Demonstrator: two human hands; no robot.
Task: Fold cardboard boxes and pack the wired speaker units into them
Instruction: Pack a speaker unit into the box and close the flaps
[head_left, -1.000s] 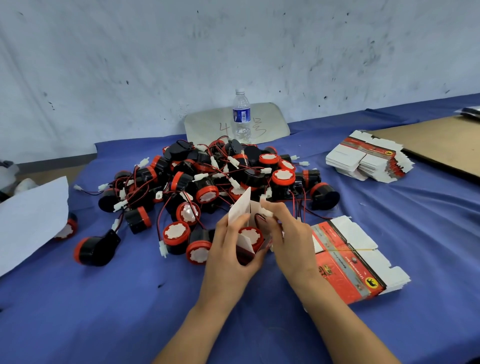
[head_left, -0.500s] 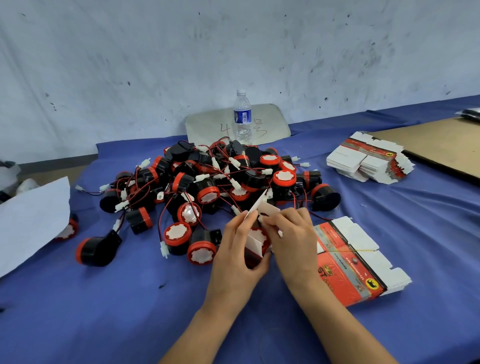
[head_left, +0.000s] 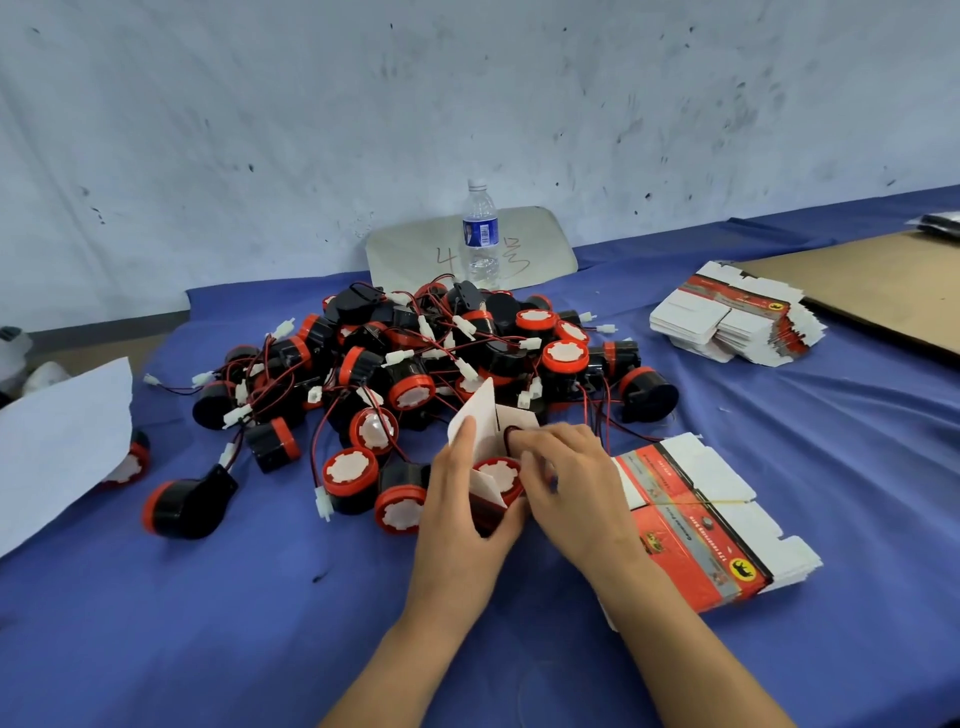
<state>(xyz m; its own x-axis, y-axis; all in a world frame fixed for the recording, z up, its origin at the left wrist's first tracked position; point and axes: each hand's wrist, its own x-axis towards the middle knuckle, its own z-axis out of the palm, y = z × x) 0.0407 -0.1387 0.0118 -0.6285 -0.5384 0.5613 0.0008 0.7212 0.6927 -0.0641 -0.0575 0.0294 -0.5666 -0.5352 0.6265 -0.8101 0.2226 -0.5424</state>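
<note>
Head view, table (head_left: 208, 597), near-middle, just in front of the pile of speaker units (head_left: 415, 358).

Change noted: half a second ago the white flap (head_left: 478, 415) was pressed down over the box (head_left: 487, 512) mouth, with both hands on top. Now it stands up again, tilted toward the far edge, and the mouth is open. The red-rimmed face of one speaker unit (head_left: 500, 474) shows inside, so the unit is seated in the box.

Left hand (head_left: 460, 512): grips the box from its left side, thumb wrapped round the near wall, index finger laid straight up the back of the flap and propping it.

Right hand (head_left: 571, 483): fingers curled over the mouth from the right, index tip against a small loop of wire (head_left: 511, 432) at the far rim. Thumb hidden, so I cannot tell whether it pinches the wire or only pushes it.

My read: the first closing attempt was undone because wire stuck out. This is the tuck-in step, and closing comes after. The risk is wire caught under the flap, or the loop springing back out.

Supply: banded flat boxes (head_left: 691, 525) just right of the right hand, and a second stack (head_left: 727, 322) toward the far right edge. Many units in the pile are unpacked, with leads tangled together. The task looks to be at an early stage.
</note>
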